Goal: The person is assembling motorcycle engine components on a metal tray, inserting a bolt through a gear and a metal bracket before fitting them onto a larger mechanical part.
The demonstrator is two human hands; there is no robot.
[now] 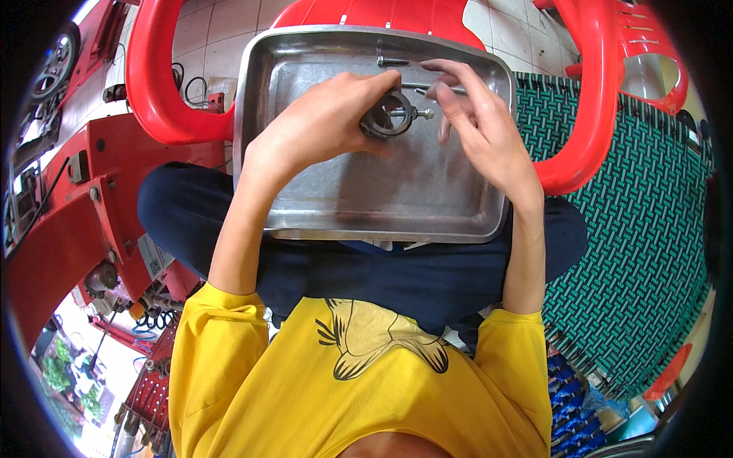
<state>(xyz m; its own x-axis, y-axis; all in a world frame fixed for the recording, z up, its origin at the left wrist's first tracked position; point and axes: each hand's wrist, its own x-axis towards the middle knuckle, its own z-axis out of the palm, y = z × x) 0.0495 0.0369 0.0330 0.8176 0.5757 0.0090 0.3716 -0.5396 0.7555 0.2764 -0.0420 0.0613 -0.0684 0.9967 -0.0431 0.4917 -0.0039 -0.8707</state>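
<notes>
My left hand [328, 114] is closed around a dark metal ring-shaped clamp [374, 124], held over a shallow metal tray [328, 206]. A bolt [422, 114] sticks out of the clamp's right side, its head toward my right hand. Just right of that bolt, my right hand [475, 114] has its fingers apart and slightly curled, with nothing visible in them. At the far side of the tray lies a loose bolt [393, 62]. Below it a thin metal rod [416, 86] runs toward my right fingers, which partly cover it.
The tray rests at my lap against a red plastic chair [374, 14], whose armrests [584, 114] rise on both sides. A green woven seat [630, 229] is on the right. Red metal machinery [114, 198] stands on the left, with cables [191, 88] on the tiled floor.
</notes>
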